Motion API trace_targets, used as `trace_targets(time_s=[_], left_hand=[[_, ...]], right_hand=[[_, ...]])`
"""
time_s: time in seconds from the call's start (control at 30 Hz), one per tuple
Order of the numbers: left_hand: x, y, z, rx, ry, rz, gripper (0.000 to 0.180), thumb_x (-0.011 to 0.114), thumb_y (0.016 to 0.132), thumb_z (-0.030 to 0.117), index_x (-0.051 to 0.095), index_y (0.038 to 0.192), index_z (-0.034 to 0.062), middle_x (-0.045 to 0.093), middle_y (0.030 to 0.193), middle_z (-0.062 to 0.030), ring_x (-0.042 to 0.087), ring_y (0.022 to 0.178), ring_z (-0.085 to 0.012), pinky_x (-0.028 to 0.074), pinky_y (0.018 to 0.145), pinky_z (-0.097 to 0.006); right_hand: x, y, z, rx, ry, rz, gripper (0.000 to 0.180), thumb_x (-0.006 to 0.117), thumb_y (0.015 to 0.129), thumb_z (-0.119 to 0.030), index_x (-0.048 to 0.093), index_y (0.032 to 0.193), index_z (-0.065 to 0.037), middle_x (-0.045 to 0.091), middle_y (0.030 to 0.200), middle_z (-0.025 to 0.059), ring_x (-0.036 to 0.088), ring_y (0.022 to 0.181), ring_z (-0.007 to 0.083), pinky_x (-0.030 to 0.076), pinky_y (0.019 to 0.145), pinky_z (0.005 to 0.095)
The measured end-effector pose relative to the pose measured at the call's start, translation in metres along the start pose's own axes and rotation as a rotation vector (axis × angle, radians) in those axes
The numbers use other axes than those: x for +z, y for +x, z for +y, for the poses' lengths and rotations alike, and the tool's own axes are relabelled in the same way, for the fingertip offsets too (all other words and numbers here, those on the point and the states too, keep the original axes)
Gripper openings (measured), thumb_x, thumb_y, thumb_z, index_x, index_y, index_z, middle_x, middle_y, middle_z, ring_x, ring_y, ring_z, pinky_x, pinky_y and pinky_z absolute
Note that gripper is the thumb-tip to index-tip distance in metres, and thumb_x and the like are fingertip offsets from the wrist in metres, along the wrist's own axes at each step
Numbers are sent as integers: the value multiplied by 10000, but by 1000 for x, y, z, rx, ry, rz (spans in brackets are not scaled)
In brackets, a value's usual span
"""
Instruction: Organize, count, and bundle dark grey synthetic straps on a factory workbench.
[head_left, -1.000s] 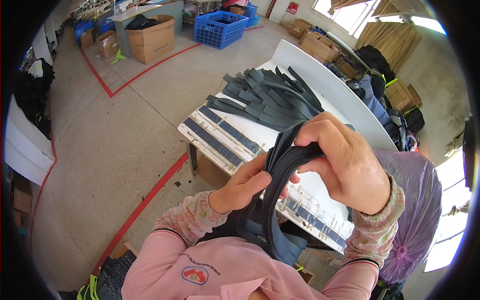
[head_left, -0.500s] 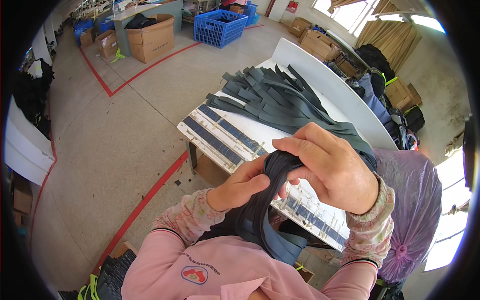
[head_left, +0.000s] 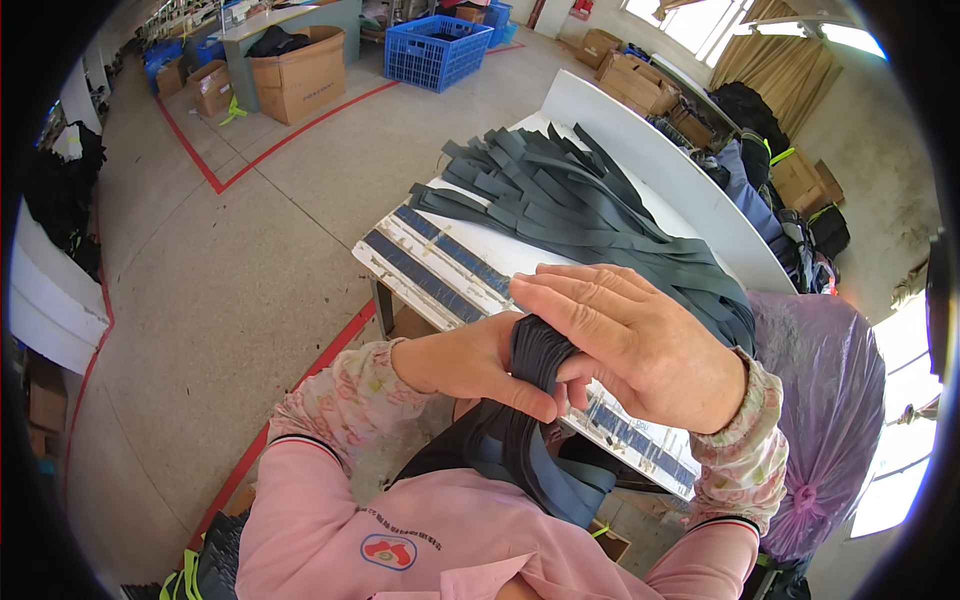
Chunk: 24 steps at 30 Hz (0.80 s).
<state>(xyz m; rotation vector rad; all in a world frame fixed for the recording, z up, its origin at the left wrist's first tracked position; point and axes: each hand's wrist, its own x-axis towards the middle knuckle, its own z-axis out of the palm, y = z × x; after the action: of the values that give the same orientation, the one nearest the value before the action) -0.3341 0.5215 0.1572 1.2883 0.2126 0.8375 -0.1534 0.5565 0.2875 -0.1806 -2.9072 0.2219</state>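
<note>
In front of my chest, a bundle of dark fabric strips stands with its folded layers gathered at the top. My left hand is wrapped round it, thumb across the near side. Below that grip, the strips hang in loose blue-grey loops against my pink shirt. My right hand lies over the bundle's top with long, straight fingers; its thumb is beside the strips. Beyond the hands, a heap of dark grey-green strips spreads over the white table.
A raised white board borders the table's far right side. To the right stands a tied purple plastic bag. Across the floor are a blue crate and a cardboard box. Red lines mark the floor.
My right fingers have straightened from a pinch on the bundle and now lie over its top. My left hand has shifted slightly, and the bundle is more upright and tightly gathered.
</note>
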Motion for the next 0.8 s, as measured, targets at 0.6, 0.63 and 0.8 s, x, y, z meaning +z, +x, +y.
trace_targets(time_s=[0.6,0.63,0.8], left_hand=[[0,-1,8,-24,135,41,374,807,779,38,622,1104,26,662,1044,-50,639,932,-109,540,839,-278],[1,-2,7,-24,136,41,374,807,779,38,622,1104,26,662,1044,-50,639,932,-109,540,839,-278],[3,-2,8,-78,58,71,390,807,785,57,613,1122,22,657,1050,-43,641,946,-118,542,841,-280]], right_hand=[[-15,-5,2,-10,145,-340,986,767,729,-415,340,1469,76,354,1532,238,301,1443,403,245,1167,497],[-12,-3,2,-32,131,-335,1021,766,729,-419,296,1485,81,343,1535,246,295,1442,417,241,1167,506],[-25,-5,5,4,52,30,993,761,752,-416,280,1530,-30,335,1566,155,266,1460,400,228,1161,553]])
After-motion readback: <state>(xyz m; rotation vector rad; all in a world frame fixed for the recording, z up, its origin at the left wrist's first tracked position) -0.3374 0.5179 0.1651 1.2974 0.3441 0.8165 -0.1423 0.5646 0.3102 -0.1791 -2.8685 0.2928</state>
